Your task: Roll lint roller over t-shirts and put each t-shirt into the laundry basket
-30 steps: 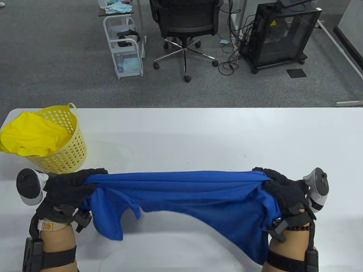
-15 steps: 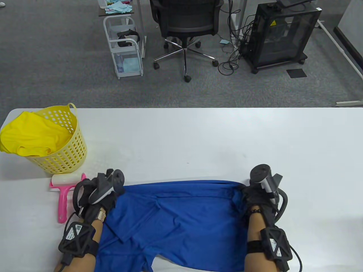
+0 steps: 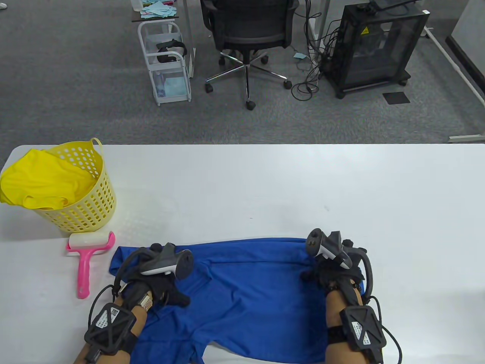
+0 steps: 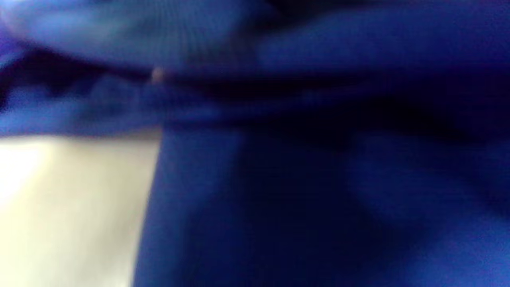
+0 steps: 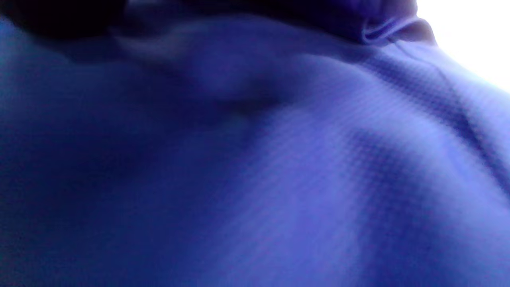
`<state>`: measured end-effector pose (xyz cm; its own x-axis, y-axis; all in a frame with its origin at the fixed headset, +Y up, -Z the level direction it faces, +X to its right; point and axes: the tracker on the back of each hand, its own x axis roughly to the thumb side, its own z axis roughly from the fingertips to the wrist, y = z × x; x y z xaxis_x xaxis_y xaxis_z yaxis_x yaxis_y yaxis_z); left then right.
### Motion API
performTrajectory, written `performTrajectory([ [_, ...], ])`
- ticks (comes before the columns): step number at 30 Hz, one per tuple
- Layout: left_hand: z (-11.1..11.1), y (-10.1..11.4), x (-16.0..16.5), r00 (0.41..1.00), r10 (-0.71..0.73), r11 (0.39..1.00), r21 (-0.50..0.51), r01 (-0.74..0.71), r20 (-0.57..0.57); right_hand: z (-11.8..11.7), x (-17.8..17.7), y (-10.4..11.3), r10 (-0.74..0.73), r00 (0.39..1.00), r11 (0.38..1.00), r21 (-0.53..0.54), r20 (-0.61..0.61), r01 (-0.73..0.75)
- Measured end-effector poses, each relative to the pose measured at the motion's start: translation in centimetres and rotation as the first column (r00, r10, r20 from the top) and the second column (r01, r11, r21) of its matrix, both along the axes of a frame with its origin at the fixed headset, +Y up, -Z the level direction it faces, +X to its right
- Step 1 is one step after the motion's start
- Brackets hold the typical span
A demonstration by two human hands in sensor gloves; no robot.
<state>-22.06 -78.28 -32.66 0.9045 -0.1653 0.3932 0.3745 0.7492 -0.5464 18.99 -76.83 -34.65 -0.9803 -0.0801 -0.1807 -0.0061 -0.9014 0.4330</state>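
A blue t-shirt (image 3: pixel 246 288) lies spread on the white table (image 3: pixel 265 182) at the front edge. My left hand (image 3: pixel 172 292) rests on its left part, with dark fingers stretched toward the lower right. My right hand (image 3: pixel 320 273) lies on the right part with the thumb pointing left; its tracker hides the other fingers. The shirt's far left corner lies free. A pink lint roller (image 3: pixel 85 261) lies left of the shirt, untouched. Behind it stands the yellow laundry basket (image 3: pixel 89 206) with a yellow t-shirt (image 3: pixel 41 182) in it. Both wrist views show only blurred blue fabric (image 4: pixel 318 199) (image 5: pixel 255 159).
Beyond the table's far edge stand an office chair (image 3: pixel 246 34), a white trolley (image 3: pixel 166 64) and a black cabinet on wheels (image 3: pixel 375 45). The table stretches bare to the far right (image 3: pixel 416 208).
The shirt, held stretched in the air a second ago, now lies on the table. Both hands have let go of its corners and slid inward onto the cloth. The lint roller has come into sight.
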Motion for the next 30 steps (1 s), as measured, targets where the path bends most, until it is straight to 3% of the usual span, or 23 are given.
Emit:
performTrajectory([
  [2,-0.2,0.5,0.1,0.998,0.060,0.994,0.086,-0.060,0.005,-0.2,0.4,0.3,-0.058,0.998,0.985,0.166,0.034,0.051],
  [4,-0.4,1.2,0.2,0.997,0.083,0.977,0.194,-0.083,0.008,-0.2,0.5,0.9,-0.023,0.999,0.950,0.311,0.028,0.013],
  [7,-0.6,2.3,0.0,0.991,0.104,0.931,0.342,-0.128,0.090,-0.1,0.6,1.6,0.019,1.000,0.950,0.313,-0.009,-0.015],
  [9,-0.7,3.5,-0.6,0.983,0.164,0.918,0.352,-0.184,0.085,0.1,1.0,2.5,-0.018,1.000,0.938,0.347,-0.007,0.020],
  [12,-0.8,5.9,-2.3,0.932,0.359,0.867,0.354,-0.351,0.045,0.6,2.5,4.4,-0.245,0.969,0.890,0.394,-0.013,0.230],
  [15,-0.7,8.1,-4.2,0.835,0.548,0.777,0.341,-0.530,0.050,1.2,4.2,5.5,-0.538,0.840,0.740,0.437,-0.072,0.512],
  [17,-0.7,9.2,-5.5,0.729,0.684,0.692,0.288,-0.662,0.033,1.5,5.5,5.6,-0.749,0.657,0.590,0.363,-0.090,0.722],
  [18,-0.8,9.3,-5.9,0.696,0.717,0.669,0.255,-0.698,0.024,1.6,5.7,5.5,-0.785,0.615,0.561,0.332,-0.080,0.759],
  [19,-0.8,9.4,-6.4,0.628,0.778,0.621,0.155,-0.769,-0.003,1.7,6.3,4.8,-0.882,0.471,0.463,0.160,-0.015,0.872],
  [20,-0.9,9.2,-6.7,0.559,0.826,0.562,0.023,-0.827,-0.072,2.2,6.6,4.0,-0.923,0.382,0.384,0.061,0.049,0.921],
  [21,-0.8,8.9,-6.8,0.522,0.843,0.521,-0.050,-0.852,-0.126,2.2,6.8,3.6,-0.936,0.346,0.350,0.078,0.066,0.933],
  [22,-0.7,8.6,-6.7,0.480,0.862,0.472,-0.090,-0.877,-0.161,2.2,7.1,3.3,-0.930,0.356,0.362,0.062,0.091,0.930],
  [24,-1.2,8.3,-6.6,0.533,0.830,0.528,-0.080,-0.846,-0.165,2.0,7.4,3.3,-0.886,0.449,0.458,0.063,0.116,0.887],
  [26,-2.3,8.4,-6.3,0.649,0.744,0.665,0.082,-0.743,-0.159,1.2,7.2,3.7,-0.853,0.506,0.520,0.133,0.126,0.844],
  [27,-2.7,8.7,-6.3,0.676,0.720,0.693,0.190,-0.695,-0.154,0.8,7.2,4.0,-0.832,0.541,0.554,0.192,0.120,0.810],
  [28,-3.3,9.1,-6.3,0.683,0.713,0.667,0.449,-0.595,-0.155,0.3,7.0,4.8,-0.774,0.622,0.621,0.332,0.118,0.710],
  [29,-3.3,9.1,-6.4,0.665,0.732,0.586,0.634,-0.505,-0.147,0.3,6.4,5.2,-0.701,0.699,0.660,0.498,0.139,0.563],
  [30,-2.9,8.6,-6.3,0.625,0.774,0.382,0.862,-0.332,-0.103,0.7,5.2,5.4,-0.571,0.802,0.622,0.730,0.177,0.283],
])
